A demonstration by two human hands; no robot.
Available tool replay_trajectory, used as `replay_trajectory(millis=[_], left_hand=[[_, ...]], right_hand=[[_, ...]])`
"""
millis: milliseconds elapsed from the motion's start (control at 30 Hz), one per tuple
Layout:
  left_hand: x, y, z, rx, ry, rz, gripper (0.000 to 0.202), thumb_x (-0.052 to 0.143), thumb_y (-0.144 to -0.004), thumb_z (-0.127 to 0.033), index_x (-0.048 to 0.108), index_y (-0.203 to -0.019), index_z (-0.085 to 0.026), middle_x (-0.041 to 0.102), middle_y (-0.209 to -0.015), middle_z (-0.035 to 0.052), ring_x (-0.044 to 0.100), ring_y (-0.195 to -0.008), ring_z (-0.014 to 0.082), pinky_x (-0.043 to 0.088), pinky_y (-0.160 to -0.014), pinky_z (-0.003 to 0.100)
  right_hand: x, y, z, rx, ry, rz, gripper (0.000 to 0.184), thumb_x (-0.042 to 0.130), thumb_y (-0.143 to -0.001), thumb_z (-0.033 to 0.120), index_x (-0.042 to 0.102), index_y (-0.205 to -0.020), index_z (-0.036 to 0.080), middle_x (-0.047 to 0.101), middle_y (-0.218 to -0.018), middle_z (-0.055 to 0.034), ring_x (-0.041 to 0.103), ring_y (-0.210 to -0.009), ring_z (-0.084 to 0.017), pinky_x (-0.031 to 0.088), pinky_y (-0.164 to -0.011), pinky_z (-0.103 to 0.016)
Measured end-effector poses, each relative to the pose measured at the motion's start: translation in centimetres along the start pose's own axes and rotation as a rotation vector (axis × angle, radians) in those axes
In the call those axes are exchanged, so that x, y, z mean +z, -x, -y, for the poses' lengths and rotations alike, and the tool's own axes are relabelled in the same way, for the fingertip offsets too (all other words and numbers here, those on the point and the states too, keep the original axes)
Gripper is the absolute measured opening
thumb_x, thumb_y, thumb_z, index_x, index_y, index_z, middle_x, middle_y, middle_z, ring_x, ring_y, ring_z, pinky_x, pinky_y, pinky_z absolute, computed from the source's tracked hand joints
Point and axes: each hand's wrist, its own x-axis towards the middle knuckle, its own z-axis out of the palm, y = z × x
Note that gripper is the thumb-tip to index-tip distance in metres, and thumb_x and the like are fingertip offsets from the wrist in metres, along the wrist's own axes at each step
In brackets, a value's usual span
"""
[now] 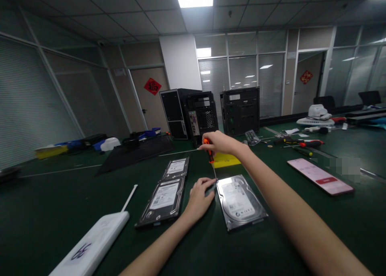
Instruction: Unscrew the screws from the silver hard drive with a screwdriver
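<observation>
A: How would the silver hard disk drive (pixel 239 203) be expected to handle?

B: It is laid flat on the tabletop (pixel 229 256), label side up. By its look, a dense, stiff metal body should be felt, heavy for its size and slightly slippery on the cover. It is probably easily harmed by knocks.

A: Where is it best held?

B: By the two long side edges, it is judged, with no pressure put on the cover.

A: How is it placed against the hands?

B: It lies just right of the left hand (pixel 200 195), whose fingers are loosely spread, the index fingertip placed at the drive's far left corner. Down toward that corner the orange-and-black screwdriver (pixel 210 153) is pointed; whether its tip is seated cannot be told. The handle is gripped by the right hand (pixel 215 142), held above and beyond the drive.

A: And farther off?

B: Black computer cases (pixel 241 111) are stood upright.
</observation>
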Motion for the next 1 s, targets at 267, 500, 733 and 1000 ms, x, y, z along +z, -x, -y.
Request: replay_trajectory(millis=[267,500,733,1000], left_hand=[[-0.13,-0.12,-0.15,-0.006,-0.005,0.002,0.038,0.046,-0.077,-0.02,0.055,-0.113,-0.024,0.05,-0.111,0.0054,0.046,-0.107,0.0208,0.033,-0.093,0.034],[-0.12,-0.02,-0.23,-0.001,-0.009,-0.004,0.038,0.046,-0.077,-0.02,0.055,-0.113,-0.024,0.051,-0.111,0.0054,0.046,-0.106,0.0208,0.034,-0.093,0.034],[-0.11,0.09,-0.17,-0.002,-0.006,0.002,0.038,0.046,-0.077,-0.02,0.054,-0.114,-0.024,0.05,-0.111,0.0054,0.046,-0.107,0.021,0.034,-0.093,0.035],[-0.14,0.06,-0.18,0.005,0.004,0.001,0.038,0.046,-0.077,-0.02,0.054,-0.113,-0.024,0.05,-0.111,0.0057,0.045,-0.107,0.0211,0.033,-0.093,0.036]], right_hand=[[0.03,-0.08,-0.12,0.01,-0.019,0.004,0.04,0.05,-0.075,0.051,0.057,-0.088,0.014,0.06,-0.074,-0.0053,0.053,-0.06,-0.011,0.035,-0.055,-0.02],[0.05,-0.01,-0.16,-0.019,-0.017,-0.006,0.041,0.047,-0.076,0.053,0.057,-0.085,0.014,0.061,-0.074,-0.0062,0.052,-0.061,-0.011,0.035,-0.057,-0.022],[0.02,-0.06,-0.05,0.007,-0.021,0.001,0.041,0.049,-0.075,0.053,0.057,-0.087,0.014,0.061,-0.075,-0.0063,0.052,-0.061,-0.011,0.035,-0.057,-0.022],[-0.15,0.1,0.1,-0.006,-0.042,0.03,0.042,0.047,-0.076,0.053,0.056,-0.087,0.014,0.061,-0.074,-0.0059,0.053,-0.057,-0.011,0.036,-0.054,-0.021]])
